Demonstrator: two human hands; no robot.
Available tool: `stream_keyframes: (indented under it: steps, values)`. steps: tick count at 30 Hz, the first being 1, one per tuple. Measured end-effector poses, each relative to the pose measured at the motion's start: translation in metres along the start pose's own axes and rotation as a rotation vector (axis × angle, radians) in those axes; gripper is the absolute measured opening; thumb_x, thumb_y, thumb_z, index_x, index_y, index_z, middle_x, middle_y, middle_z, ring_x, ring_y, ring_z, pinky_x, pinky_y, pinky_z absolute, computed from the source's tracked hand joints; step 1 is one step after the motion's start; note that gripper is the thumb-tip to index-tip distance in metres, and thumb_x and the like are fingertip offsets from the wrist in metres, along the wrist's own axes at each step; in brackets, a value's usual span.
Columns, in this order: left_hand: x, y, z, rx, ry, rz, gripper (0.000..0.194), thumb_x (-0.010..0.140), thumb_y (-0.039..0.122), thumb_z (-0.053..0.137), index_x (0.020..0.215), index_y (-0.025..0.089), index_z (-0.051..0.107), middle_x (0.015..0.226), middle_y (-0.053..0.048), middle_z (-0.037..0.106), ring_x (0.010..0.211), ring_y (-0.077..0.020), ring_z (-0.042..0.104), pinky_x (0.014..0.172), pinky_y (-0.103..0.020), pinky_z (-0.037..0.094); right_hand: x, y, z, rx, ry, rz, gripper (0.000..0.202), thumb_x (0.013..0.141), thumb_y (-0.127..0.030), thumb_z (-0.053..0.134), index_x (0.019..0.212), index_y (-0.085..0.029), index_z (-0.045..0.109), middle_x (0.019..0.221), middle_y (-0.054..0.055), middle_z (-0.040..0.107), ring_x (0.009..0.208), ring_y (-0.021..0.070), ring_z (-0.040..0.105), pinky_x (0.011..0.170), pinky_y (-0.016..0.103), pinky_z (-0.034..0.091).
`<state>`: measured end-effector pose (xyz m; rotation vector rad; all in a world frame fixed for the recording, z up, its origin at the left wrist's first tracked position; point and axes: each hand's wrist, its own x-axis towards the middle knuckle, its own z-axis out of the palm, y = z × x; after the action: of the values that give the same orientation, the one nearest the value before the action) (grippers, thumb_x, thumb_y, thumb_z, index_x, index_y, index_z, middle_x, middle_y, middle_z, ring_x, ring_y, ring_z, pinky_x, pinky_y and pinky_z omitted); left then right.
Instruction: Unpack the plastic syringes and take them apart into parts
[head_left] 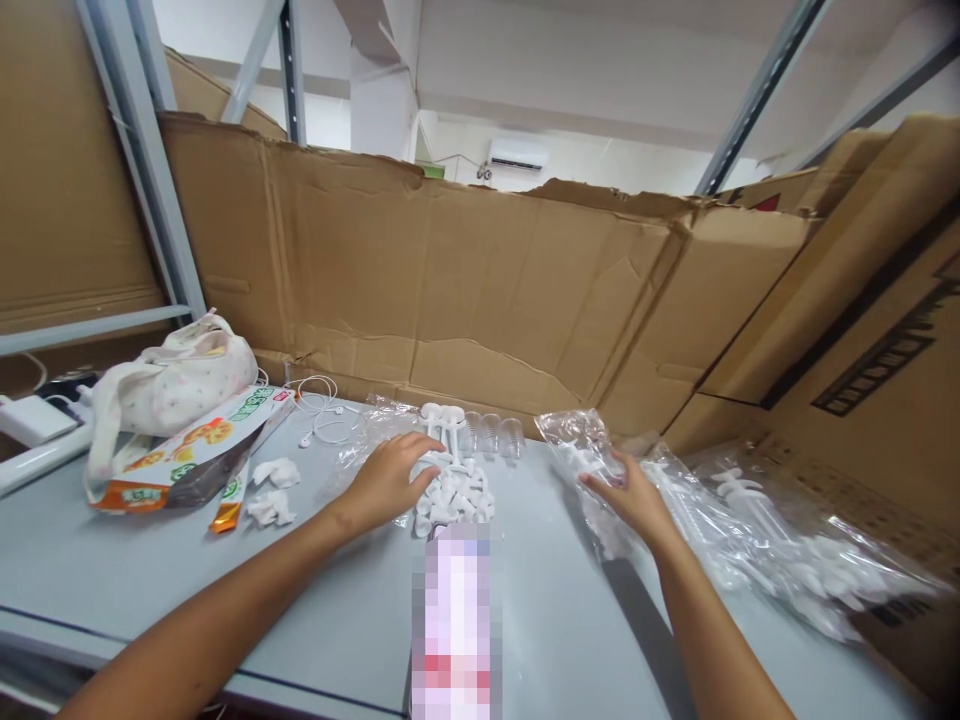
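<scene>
White parts (454, 495) lie loose mid-frame beside the empty, half-open left hand (386, 480), while the half-curled right hand (637, 500) touches a bag (571, 428) right of centre (grip unclear), with filled bags (832, 570) lower right.

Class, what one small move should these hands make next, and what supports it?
Probably close the fingers of the left hand on one of the small white parts: they stand parted beside these, apparently empty, while the right hand is at a clear bag.
</scene>
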<state>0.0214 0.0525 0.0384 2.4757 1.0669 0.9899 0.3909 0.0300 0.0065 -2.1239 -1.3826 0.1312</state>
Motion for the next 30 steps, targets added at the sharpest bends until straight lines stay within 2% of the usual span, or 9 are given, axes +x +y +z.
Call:
stream_keyframes:
  steps: [4, 9, 13, 16, 19, 22, 25, 27, 30]
  values:
    - [0.001, 0.002, 0.001, -0.376, -0.01, -0.14, 0.032, 0.081, 0.03, 0.057, 0.113, 0.023, 0.054, 0.115, -0.008, 0.06, 0.104, -0.0224, 0.055, 0.092, -0.039, 0.042, -0.015, -0.032, -0.013, 0.223, 0.074, -0.224, 0.075, 0.069, -0.057, 0.061, 0.132, -0.022, 0.039, 0.129, 0.014, 0.052, 0.107, 0.0324, 0.056, 0.087, 0.043, 0.044]
    - [-0.005, 0.013, 0.002, -0.992, -0.168, -0.368, 0.062, 0.077, 0.042, 0.064, 0.13, 0.023, 0.041, 0.131, -0.015, 0.05, 0.115, -0.026, 0.052, 0.097, -0.043, 0.039, -0.047, -0.086, -0.019, 0.317, -0.112, -0.514, 0.071, 0.074, -0.049, 0.062, 0.135, -0.028, 0.034, 0.13, 0.009, 0.05, 0.108, 0.0272, 0.054, 0.091, 0.043, 0.043]
    - [-0.014, 0.026, 0.012, -1.259, -0.24, -0.436, 0.076, 0.072, 0.045, 0.069, 0.137, 0.026, 0.034, 0.14, -0.013, 0.041, 0.12, -0.0273, 0.048, 0.101, -0.044, 0.034, -0.079, -0.12, -0.007, 0.281, -0.181, -0.697, 0.07, 0.077, -0.041, 0.062, 0.137, -0.029, 0.03, 0.112, 0.007, 0.058, 0.099, 0.0243, 0.056, 0.089, 0.041, 0.044]
    - [-0.017, 0.033, 0.019, -1.39, -0.2, -0.48, 0.067, 0.08, 0.048, 0.059, 0.137, 0.026, 0.034, 0.132, -0.013, 0.05, 0.109, -0.0259, 0.056, 0.098, -0.044, 0.037, -0.098, -0.133, 0.003, 0.19, -0.157, -0.788, 0.071, 0.077, -0.037, 0.062, 0.139, -0.027, 0.028, 0.1, 0.008, 0.059, 0.093, 0.0259, 0.055, 0.084, 0.043, 0.045]
    - [-0.017, 0.036, 0.021, -1.454, -0.132, -0.533, 0.053, 0.087, 0.047, 0.049, 0.134, 0.025, 0.039, 0.121, -0.012, 0.057, 0.097, -0.0237, 0.061, 0.092, -0.045, 0.042, -0.105, -0.131, 0.008, 0.174, -0.106, -0.811, 0.079, 0.075, -0.043, 0.064, 0.141, -0.029, 0.023, 0.108, 0.01, 0.058, 0.097, 0.0285, 0.053, 0.085, 0.046, 0.043]
    - [-0.015, 0.038, 0.016, -1.528, -0.059, -0.59, 0.048, 0.089, 0.046, 0.045, 0.132, 0.026, 0.041, 0.118, -0.012, 0.058, 0.09, -0.0223, 0.063, 0.088, -0.046, 0.045, -0.097, -0.12, 0.011, 0.311, -0.031, -0.753, 0.082, 0.074, -0.046, 0.065, 0.141, -0.032, 0.022, 0.124, 0.01, 0.051, 0.111, 0.0301, 0.048, 0.093, 0.048, 0.038]
    - [-0.013, 0.04, 0.011, -1.606, 0.036, -0.614, 0.047, 0.09, 0.045, 0.044, 0.132, 0.026, 0.042, 0.119, -0.013, 0.056, 0.087, -0.0206, 0.063, 0.086, -0.043, 0.048, -0.085, -0.106, 0.016, 0.608, -0.016, -0.541, 0.081, 0.074, -0.048, 0.064, 0.141, -0.032, 0.022, 0.135, 0.01, 0.043, 0.119, 0.0295, 0.044, 0.095, 0.047, 0.038]
    - [-0.013, 0.041, 0.008, -1.647, 0.107, -0.619, 0.046, 0.09, 0.044, 0.043, 0.133, 0.027, 0.041, 0.12, -0.012, 0.055, 0.088, -0.0202, 0.063, 0.087, -0.042, 0.049, -0.08, -0.099, 0.021, 0.846, -0.101, -0.344, 0.083, 0.072, -0.05, 0.065, 0.141, -0.031, 0.022, 0.136, 0.011, 0.042, 0.119, 0.0288, 0.045, 0.094, 0.046, 0.04]
    - [-0.013, 0.042, 0.006, -1.701, 0.191, -0.603, 0.046, 0.09, 0.044, 0.042, 0.134, 0.029, 0.039, 0.113, -0.009, 0.056, 0.088, -0.0199, 0.063, 0.091, -0.044, 0.047, -0.081, -0.095, 0.03, 1.168, -0.401, -0.084, 0.075, 0.072, -0.052, 0.065, 0.136, -0.03, 0.033, 0.131, 0.011, 0.05, 0.113, 0.0281, 0.052, 0.092, 0.045, 0.042]
